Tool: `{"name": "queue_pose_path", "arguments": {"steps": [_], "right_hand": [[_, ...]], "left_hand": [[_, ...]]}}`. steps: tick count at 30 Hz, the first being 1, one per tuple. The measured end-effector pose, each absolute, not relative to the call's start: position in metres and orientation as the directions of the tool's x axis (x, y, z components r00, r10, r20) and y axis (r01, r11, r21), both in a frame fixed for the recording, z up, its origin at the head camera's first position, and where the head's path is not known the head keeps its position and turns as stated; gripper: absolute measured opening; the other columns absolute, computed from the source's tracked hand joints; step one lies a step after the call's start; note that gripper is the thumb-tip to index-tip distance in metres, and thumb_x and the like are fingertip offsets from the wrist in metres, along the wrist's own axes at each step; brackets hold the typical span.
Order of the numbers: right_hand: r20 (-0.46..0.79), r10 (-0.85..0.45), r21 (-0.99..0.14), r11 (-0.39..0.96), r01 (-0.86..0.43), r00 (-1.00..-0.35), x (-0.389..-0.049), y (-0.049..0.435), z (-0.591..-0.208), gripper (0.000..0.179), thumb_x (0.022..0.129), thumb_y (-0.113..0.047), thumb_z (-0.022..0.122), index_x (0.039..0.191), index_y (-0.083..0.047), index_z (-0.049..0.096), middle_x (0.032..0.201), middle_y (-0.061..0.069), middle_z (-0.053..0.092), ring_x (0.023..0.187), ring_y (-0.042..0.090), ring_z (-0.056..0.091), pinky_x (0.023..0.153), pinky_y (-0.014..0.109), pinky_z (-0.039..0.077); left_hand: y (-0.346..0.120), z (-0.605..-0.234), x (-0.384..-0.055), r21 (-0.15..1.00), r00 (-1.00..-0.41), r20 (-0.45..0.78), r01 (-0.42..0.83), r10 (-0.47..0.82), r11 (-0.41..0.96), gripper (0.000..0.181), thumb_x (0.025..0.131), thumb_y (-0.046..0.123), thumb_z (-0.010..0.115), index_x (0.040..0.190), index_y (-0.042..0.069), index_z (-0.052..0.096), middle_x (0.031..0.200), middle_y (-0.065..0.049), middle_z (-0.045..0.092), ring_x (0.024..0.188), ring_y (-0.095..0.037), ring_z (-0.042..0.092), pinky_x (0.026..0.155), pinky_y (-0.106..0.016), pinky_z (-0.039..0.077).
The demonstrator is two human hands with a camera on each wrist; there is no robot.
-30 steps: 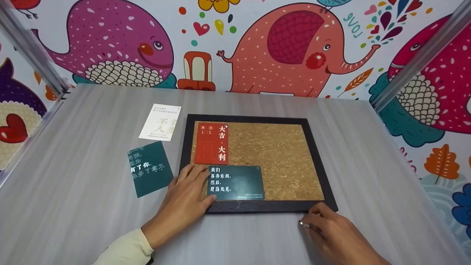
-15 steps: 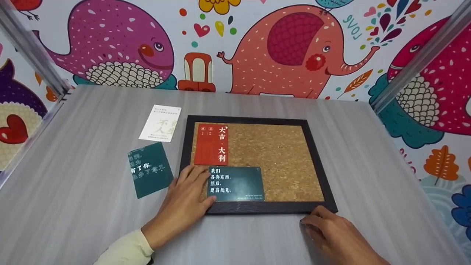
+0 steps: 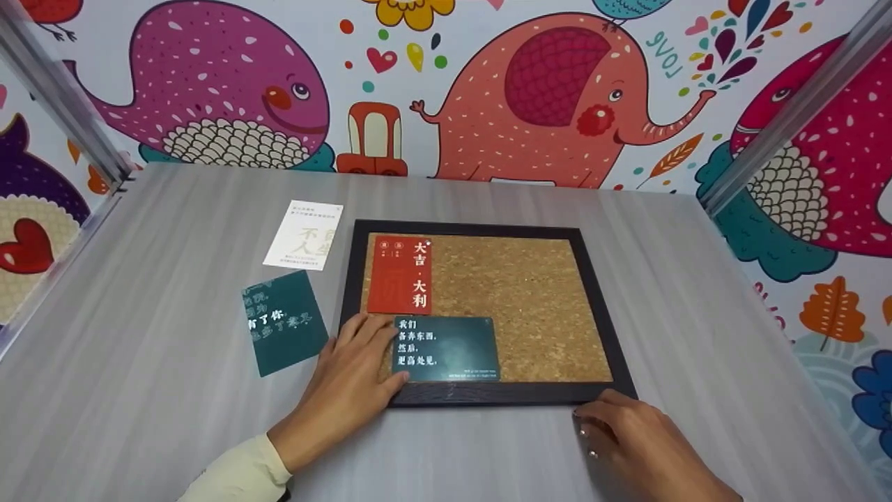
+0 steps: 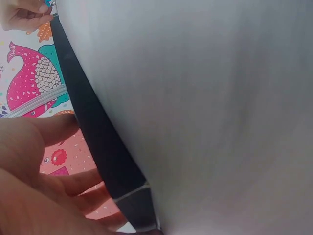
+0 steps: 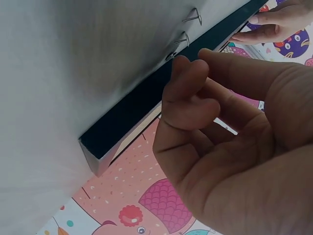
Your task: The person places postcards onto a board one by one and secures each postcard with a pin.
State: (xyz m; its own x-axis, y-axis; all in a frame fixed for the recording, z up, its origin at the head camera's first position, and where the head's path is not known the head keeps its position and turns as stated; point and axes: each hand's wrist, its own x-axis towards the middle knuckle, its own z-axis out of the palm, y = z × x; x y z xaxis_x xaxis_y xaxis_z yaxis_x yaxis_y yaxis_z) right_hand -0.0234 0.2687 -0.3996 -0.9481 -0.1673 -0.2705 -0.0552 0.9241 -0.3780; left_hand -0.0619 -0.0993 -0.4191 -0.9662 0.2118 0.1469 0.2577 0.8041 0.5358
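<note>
Right hand (image 3: 637, 446): fingers curled in near the board's near-right corner, thumb close to the index finger. Nearest thumbtack (image 5: 170, 56) sits right at the fingertips; can't tell if it's pinched. Second thumbtack (image 5: 185, 39) and third thumbtack (image 5: 197, 16) are just beside it on the table, clear of the fingers, points sideways.

Left hand (image 3: 352, 376): fingers relaxed, slightly apart, laid over the board's near-left corner. Fingertips at the left edge of the landscape green card (image 3: 463, 348), thumb at that card's lower-left corner. Pale sleeve (image 3: 240, 470) behind the wrist.

Cork board (image 3: 533, 307): flat on the table between the hands, dark border (image 3: 488, 394) all round. Landscape green card lies along the near edge of the cork, left of centre, white lettering on it. Red card (image 3: 390, 279) upright in the far-left area, just beyond the green one, small shiny pin (image 3: 428, 242) at its top-right corner.

Left of the board, on the table: white card (image 3: 303, 219), tilted; tilted green card (image 3: 279, 341) nearer the person, close to the left hand.

Table (image 3: 153, 390) is grey, streaked. Wall (image 3: 390, 31) behind has cartoon animals, metal rails (image 3: 787, 115) at both sides.
</note>
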Motion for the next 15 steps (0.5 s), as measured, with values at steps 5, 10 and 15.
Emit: {"name": "queue_pose_path", "arguments": {"steps": [5,10,15], "right_hand": [[-0.260,-0.169,-0.396,0.916,-0.054,-0.951,-0.0256,0.2723,-0.4016,0.018,0.094,-0.001,0.084,0.100,-0.018,0.086,0.085,-0.010,0.068,0.075,0.009,0.059,0.068,0.028,0.057],[-0.312,-0.084,-0.429,0.901,0.061,-0.946,-0.0302,0.2759,-0.4017,0.019,0.094,0.001,0.083,0.094,-0.018,0.085,0.086,-0.006,0.073,0.077,0.013,0.061,0.070,0.030,0.058],[-0.330,-0.033,-0.435,0.892,0.121,-0.943,-0.0327,0.2791,-0.4017,0.018,0.095,0.002,0.082,0.095,-0.016,0.086,0.088,-0.004,0.076,0.079,0.015,0.064,0.077,0.035,0.064]], "left_hand": [[-0.0994,-0.4194,-0.0617,0.542,-0.967,0.143,0.255,0.211,0.801,0.062,0.087,0.018,0.095,0.140,-0.001,0.070,0.151,-0.013,0.061,0.151,-0.041,0.043,0.111,-0.082,0.040],[-0.0990,-0.4196,-0.0617,0.544,-0.966,0.143,0.257,0.213,0.799,0.061,0.087,0.018,0.095,0.140,-0.002,0.070,0.152,-0.013,0.061,0.151,-0.042,0.043,0.112,-0.082,0.039],[-0.0992,-0.4189,-0.0620,0.539,-0.967,0.139,0.255,0.213,0.803,0.061,0.087,0.019,0.095,0.140,-0.001,0.070,0.153,-0.012,0.061,0.151,-0.041,0.043,0.111,-0.082,0.039]]}}
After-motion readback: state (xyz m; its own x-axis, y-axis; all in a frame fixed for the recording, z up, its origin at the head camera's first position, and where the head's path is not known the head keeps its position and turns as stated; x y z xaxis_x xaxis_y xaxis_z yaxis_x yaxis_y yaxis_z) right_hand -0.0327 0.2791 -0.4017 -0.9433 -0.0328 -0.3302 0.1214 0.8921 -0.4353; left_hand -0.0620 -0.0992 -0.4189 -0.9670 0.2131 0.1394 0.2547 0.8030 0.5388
